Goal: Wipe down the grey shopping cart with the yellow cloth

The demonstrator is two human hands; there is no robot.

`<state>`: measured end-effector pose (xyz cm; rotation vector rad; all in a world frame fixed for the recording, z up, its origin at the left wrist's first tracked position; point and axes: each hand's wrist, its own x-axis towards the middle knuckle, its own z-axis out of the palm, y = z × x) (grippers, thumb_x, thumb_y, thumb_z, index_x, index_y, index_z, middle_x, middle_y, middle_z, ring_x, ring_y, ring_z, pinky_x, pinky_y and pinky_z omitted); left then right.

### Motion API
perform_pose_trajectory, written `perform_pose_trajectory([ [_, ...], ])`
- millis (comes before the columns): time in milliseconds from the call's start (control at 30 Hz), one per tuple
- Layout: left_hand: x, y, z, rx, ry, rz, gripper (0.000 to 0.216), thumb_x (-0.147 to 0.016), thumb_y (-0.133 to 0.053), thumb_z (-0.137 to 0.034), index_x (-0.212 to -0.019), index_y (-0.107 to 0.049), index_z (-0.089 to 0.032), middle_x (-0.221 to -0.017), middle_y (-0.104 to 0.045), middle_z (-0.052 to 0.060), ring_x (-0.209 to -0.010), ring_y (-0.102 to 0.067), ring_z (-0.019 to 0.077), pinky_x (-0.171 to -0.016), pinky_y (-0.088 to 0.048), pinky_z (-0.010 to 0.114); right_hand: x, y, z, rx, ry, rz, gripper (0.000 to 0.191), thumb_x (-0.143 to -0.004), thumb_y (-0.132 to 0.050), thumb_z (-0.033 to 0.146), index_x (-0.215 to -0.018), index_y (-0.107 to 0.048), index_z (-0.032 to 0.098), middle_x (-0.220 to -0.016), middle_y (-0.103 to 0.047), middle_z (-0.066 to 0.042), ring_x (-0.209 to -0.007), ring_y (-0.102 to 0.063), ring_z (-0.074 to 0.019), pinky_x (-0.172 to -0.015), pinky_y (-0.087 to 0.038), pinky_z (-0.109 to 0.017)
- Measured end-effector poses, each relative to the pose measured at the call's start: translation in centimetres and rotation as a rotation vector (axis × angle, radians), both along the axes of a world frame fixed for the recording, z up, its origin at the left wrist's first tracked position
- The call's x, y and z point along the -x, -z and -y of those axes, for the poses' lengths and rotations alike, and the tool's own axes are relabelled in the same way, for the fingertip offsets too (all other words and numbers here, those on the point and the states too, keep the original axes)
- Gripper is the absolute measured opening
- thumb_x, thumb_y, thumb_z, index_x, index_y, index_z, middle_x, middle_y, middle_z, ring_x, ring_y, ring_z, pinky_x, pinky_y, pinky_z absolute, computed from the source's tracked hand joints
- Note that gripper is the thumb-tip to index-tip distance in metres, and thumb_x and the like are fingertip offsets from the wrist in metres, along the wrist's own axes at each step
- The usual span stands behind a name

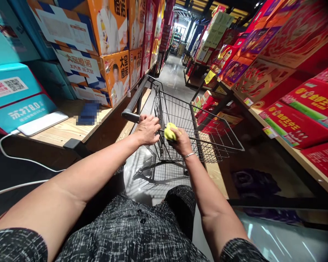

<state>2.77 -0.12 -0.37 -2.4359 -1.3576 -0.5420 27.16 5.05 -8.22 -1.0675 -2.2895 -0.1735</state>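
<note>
A black wire shopping cart (207, 123) stands in the aisle right in front of me, its basket empty. My left hand (147, 130) is closed around the cart's handle bar near its grey end grip. My right hand (182, 142) is closed on a yellow cloth (170, 131), which it presses against the near rim of the basket. A thin bracelet sits on my right wrist.
On the left a wooden shelf (71, 127) carries orange and teal cartons, a white power bank (42, 123) with a cable, and a dark blue item. Red gift boxes (303, 120) fill the shelves on the right. The glossy aisle floor (172, 76) runs ahead.
</note>
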Motion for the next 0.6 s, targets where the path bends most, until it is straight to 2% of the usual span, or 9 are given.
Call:
perform_pose_trajectory([
  [67,0.2,0.1,-0.1,-0.007,0.001,-0.004,0.023,-0.085,-0.059,-0.036,-0.092,-0.07,-0.017,-0.103,-0.062,0.012,-0.103,-0.052,0.033,-0.091,-0.032,0.052,2.7,-0.2,0.0,-0.033,-0.037,0.022,0.06,-0.079,-0.075,0.036,-0.135,-0.057,0.027,-0.119,-0.06,-0.011,-0.098,-0.057,-0.0236,-0.084,-0.047,-0.036],
  [133,0.4,0.1,-0.2,-0.012,0.005,-0.011,0.021,-0.086,-0.059,-0.034,-0.093,-0.07,-0.018,-0.103,-0.062,0.011,-0.103,-0.053,0.032,-0.091,-0.032,0.051,2.0,-0.1,-0.2,-0.028,-0.056,0.037,0.06,-0.078,-0.076,0.034,-0.135,-0.057,0.029,-0.12,-0.06,-0.01,-0.097,-0.058,-0.0224,-0.083,-0.046,-0.035],
  [333,0.5,0.4,-0.6,0.002,0.004,-0.028,0.015,-0.087,-0.062,-0.032,-0.094,-0.068,-0.02,-0.107,-0.062,0.009,-0.107,-0.051,0.0303,-0.094,-0.032,0.049,-10.7,1.5,-1.3,0.088,0.111,-0.088,0.048,-0.075,-0.071,0.033,-0.121,-0.063,0.024,-0.106,-0.065,-0.008,-0.095,-0.06,-0.0247,-0.083,-0.048,-0.038],
  [400,0.4,0.4,-0.8,0.009,0.003,-0.031,0.017,-0.088,-0.063,-0.034,-0.094,-0.067,-0.02,-0.109,-0.062,0.009,-0.108,-0.05,0.0305,-0.095,-0.032,0.049,-12.9,1.9,-1.1,0.107,0.151,-0.136,0.045,-0.074,-0.068,0.03,-0.118,-0.064,0.022,-0.105,-0.065,-0.008,-0.097,-0.06,-0.0252,-0.084,-0.049,-0.04],
  [467,0.3,0.2,-1.2,0.025,-0.001,-0.043,0.022,-0.088,-0.064,-0.04,-0.096,-0.068,-0.02,-0.111,-0.061,0.009,-0.109,-0.049,0.0309,-0.096,-0.032,0.049,-13.1,2.3,-0.7,0.103,0.19,-0.174,0.043,-0.073,-0.065,0.027,-0.115,-0.065,0.022,-0.104,-0.065,-0.008,-0.097,-0.06,-0.0251,-0.087,-0.048,-0.04],
  [600,0.6,-0.5,-2.0,0.086,-0.004,-0.09,0.034,-0.087,-0.065,-0.048,-0.106,-0.068,-0.02,-0.118,-0.058,0.01,-0.112,-0.048,0.0309,-0.1,-0.031,0.047,-11.1,2.4,0.1,0.073,0.317,-0.189,0.043,-0.073,-0.062,0.026,-0.116,-0.064,0.021,-0.105,-0.064,-0.009,-0.101,-0.058,-0.0267,-0.088,-0.045,-0.042],
])
